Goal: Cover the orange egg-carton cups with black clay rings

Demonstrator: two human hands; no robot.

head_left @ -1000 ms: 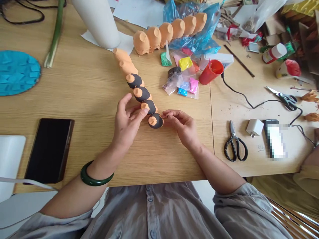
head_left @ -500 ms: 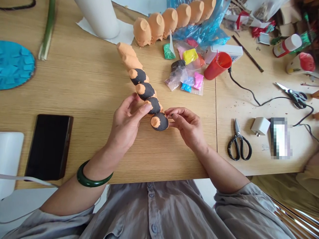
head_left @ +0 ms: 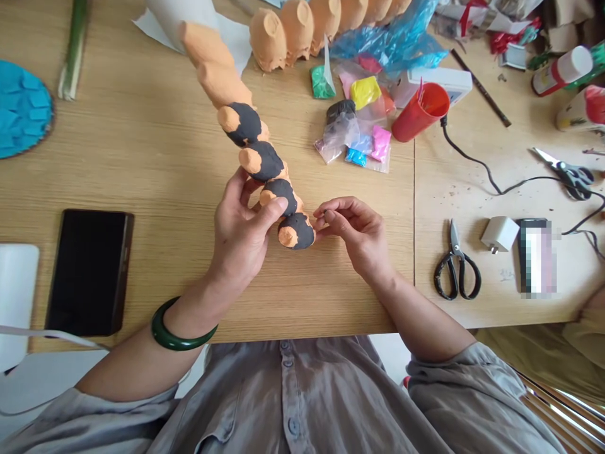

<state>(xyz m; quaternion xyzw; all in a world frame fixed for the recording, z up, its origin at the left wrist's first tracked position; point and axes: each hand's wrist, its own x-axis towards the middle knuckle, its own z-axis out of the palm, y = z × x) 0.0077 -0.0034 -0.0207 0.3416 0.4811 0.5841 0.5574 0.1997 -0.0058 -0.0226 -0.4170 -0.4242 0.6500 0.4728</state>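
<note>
A knobbly orange strip (head_left: 222,79), like a row of egg-tray cups, runs from the middle of the desk up and to the left. Black clay (head_left: 265,161) coats several of its lobes around orange tips. My left hand (head_left: 243,227) is closed around the strip near its lower end, thumb pressed on a black-coated lobe. Close to the lowest lobe, my right hand (head_left: 357,233) pinches a tiny dark bit of clay (head_left: 326,215), mostly hidden by the fingers. Its fingertips reach the strip's right side; whether they touch it I cannot tell.
A second orange strip (head_left: 297,28) lies at the back by a blue plastic bag (head_left: 397,41). Bagged coloured clay (head_left: 363,93) and a red cup (head_left: 420,112) stand in front. Scissors (head_left: 456,261) and a white charger (head_left: 500,234) lie right, a black phone (head_left: 89,271) left.
The strip's far end has lifted and swung left towards the camera. My left hand still grips it, and my right hand keeps its pinch beside the lowest lobe. The view has shifted slightly.
</note>
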